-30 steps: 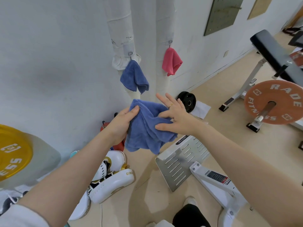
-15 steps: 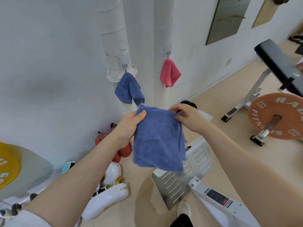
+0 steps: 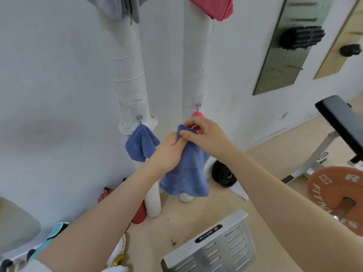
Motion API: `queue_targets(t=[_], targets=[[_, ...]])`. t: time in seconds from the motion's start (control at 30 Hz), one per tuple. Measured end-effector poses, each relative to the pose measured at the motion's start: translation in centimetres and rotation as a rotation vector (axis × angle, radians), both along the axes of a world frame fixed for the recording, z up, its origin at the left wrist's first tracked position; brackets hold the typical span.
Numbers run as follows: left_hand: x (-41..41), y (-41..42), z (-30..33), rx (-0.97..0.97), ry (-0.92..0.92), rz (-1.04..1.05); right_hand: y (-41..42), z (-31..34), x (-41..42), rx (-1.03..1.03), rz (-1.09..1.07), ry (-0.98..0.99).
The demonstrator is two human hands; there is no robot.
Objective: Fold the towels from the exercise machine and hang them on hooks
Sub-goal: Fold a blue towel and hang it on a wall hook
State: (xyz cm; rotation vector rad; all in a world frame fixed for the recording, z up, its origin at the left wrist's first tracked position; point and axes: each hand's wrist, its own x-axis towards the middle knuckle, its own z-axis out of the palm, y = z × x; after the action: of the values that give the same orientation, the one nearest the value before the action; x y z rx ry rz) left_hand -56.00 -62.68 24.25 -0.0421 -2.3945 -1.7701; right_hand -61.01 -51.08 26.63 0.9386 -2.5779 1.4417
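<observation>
Nearest the camera, a perforated metal footplate (image 3: pixel 212 246) lies on the beige floor (image 3: pixel 261 167), below both forearms; its lower edge is cut off by the frame. To the right of the fingers, an orange weight plate (image 3: pixel 334 195) is partly cut off at the frame edge, with a black padded bench (image 3: pixel 341 116) above it.

At mid-distance the left hand (image 3: pixel 169 152) grips the upper part of a blue towel (image 3: pixel 186 173), fingers curled into the cloth. The right hand (image 3: pixel 204 134) pinches the towel's top corner between thumb and forefinger, just above the left hand's fingers. The towel hangs down below both hands, clear of the floor. A black disc (image 3: pixel 224 174) rests on the floor just right of the hanging cloth.

Beyond the fingers, two white wrapped pipes run up the white wall (image 3: pixel 49 85). A second blue towel (image 3: pixel 142 144) hangs from a hook (image 3: pixel 139 117) on the left pipe, just left of the left hand. Directly behind the right hand's fingers, a pink towel (image 3: pixel 197 114) hangs from a hook (image 3: pixel 198 105) on the right pipe; most of it is hidden by the hand. At the top edge, grey cloth (image 3: pixel 119 6) and pink cloth (image 3: pixel 214 6) are cut off. Items on the far pegboard (image 3: pixel 282 55) are blurred.
</observation>
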Motion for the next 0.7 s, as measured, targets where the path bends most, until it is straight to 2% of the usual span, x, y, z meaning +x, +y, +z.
queue_targets(t=[0.13, 0.23, 0.27, 0.37, 0.5, 0.63, 0.7], targets=[[-2.4, 1.1, 1.2, 0.038, -0.001, 0.004, 0.9, 1.3, -3.3, 0.075, 0.019, 0.010], [-4.0, 0.7, 3.9, 0.323, -0.026, 0.013, 2.0, 3.7, -5.7, 0.038, 0.136, -0.019], [-4.6, 0.3, 4.9, 0.350, -0.008, 0.015, 2.4, 4.8, -6.2, 0.015, 0.191, -0.049], [-5.5, -0.3, 7.9, 0.166, 0.087, -0.024, 3.0, 8.1, -7.7, -0.005, 0.281, -0.087], [-6.5, -0.3, 11.8, 0.015, 0.213, -0.022, 2.9, 12.0, -9.5, -0.053, 0.340, 0.028], [-8.5, -0.5, 16.2, -0.140, 0.382, 0.176, 1.1, 15.5, -10.7, -0.267, 0.361, 0.055], [-9.5, -1.6, 18.3, -0.305, 0.482, 0.310, -0.4, 17.3, -11.1, -0.369, 0.354, 0.066]])
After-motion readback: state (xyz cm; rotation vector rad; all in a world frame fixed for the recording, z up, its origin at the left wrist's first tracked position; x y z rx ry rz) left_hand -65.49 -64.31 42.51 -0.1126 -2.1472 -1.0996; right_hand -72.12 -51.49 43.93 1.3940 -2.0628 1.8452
